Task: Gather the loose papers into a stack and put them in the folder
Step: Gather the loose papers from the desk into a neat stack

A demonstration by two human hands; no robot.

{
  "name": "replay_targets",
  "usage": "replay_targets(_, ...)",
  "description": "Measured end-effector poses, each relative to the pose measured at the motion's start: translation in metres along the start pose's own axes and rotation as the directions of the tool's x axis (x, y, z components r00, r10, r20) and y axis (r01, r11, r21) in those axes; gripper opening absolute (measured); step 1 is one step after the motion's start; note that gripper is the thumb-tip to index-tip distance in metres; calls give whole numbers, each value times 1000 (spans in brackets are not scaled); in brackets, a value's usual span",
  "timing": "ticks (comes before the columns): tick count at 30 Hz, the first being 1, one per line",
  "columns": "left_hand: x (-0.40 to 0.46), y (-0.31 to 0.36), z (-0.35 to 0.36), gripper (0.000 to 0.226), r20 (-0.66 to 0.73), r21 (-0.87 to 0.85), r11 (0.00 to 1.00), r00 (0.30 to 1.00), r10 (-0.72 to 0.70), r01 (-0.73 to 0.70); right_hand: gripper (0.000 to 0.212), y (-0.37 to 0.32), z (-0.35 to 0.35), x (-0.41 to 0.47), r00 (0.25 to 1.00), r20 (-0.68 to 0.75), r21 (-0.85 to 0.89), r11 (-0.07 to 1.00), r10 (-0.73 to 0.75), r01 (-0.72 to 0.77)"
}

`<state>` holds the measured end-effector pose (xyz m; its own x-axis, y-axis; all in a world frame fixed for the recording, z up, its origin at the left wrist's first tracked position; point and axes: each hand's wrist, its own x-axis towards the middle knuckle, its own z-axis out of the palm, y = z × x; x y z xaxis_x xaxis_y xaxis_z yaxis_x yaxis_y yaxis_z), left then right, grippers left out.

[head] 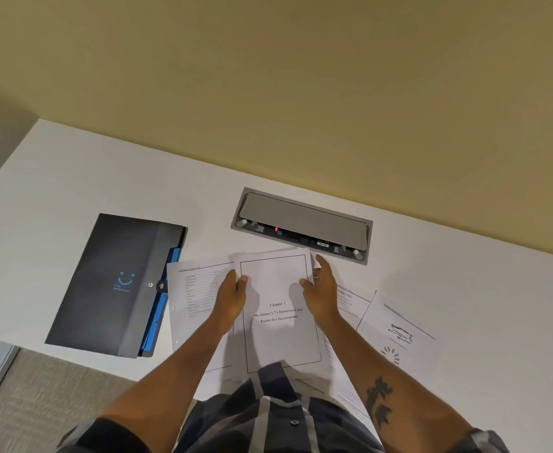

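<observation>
My 2 hands, left (234, 297) and right (321, 294), pinch the stack (280, 315) by its side edges to square it, loose sheets (396, 325) right of my fingers, closed folder (115, 286) left.

White desk (72, 178), yellow wall (268, 76), grey carpet (56, 393).

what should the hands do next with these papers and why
Probably slide the stack that both hands hold, left hand and right hand, over the sheet with the table to take it in. That sheet and the diagram sheet still lie loose, and the folder is still snapped shut.
</observation>
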<state>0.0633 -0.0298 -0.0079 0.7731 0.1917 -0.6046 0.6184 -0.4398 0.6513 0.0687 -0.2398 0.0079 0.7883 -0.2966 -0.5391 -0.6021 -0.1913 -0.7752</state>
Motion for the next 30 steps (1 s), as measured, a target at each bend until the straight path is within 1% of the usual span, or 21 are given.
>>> replay_targets(3,3,-3,3,30,-3,5,1000,1000,-9,10,70,1,-4,0,999,30,-25,1000,18,-17)
replay_targets(6,3,-7,2,38,-36,-28,999,999,-30,29,75,5,-25,-3,999,34,-61,998,-13,15)
replay_targets(7,3,-8,2,39,-53,-39,999,998,-32,30,74,11,-37,-4,999,17,-99,995,-28,30)
replay_targets(9,1,-11,0,32,-75,-62,998,997,-21,16,72,26,-67,-7,997,-49,-183,982,-52,42)
replay_targets(10,-1,-10,-1,30,-81,-70,998,997,-10,4,72,36,-85,-9,995,-90,-225,974,-54,33)
replay_targets(12,-6,-10,-4,34,-97,-92,996,995,9,-18,74,59,-125,-13,982,-185,-316,948,-35,-25)
replay_targets(14,-13,-10,-7,37,-109,-106,993,994,31,-42,81,83,-166,-18,968,-250,-421,901,-2,-107)
replay_targets(17,-21,-9,-10,35,-127,-118,990,990,60,-75,113,120,-218,-24,953,-301,-574,789,43,-217)
replay_targets(19,-24,-10,-11,35,-133,-95,992,989,65,-78,124,139,-242,-32,955,-294,-603,769,35,-213)
replay_targets(22,-32,-8,-14,34,-139,-93,993,988,65,-79,122,158,-260,-45,973,-230,-635,756,12,-160)
replay_targets(23,-35,-8,-14,34,-143,-93,993,988,65,-79,124,163,-262,-47,979,-203,-675,724,2,-142)
replay_targets(25,-41,-4,-16,32,-143,-94,992,987,72,-86,136,169,-262,-48,990,-140,-744,661,-12,-97)
replay_targets(27,-47,1,-17,26,-139,-103,990,987,80,-95,142,170,-259,-50,993,-122,-772,629,-8,-90)
replay_targets(30,-56,5,-18,21,-137,-105,988,986,100,-115,140,166,-254,-56,993,-118,-792,605,-21,-82)
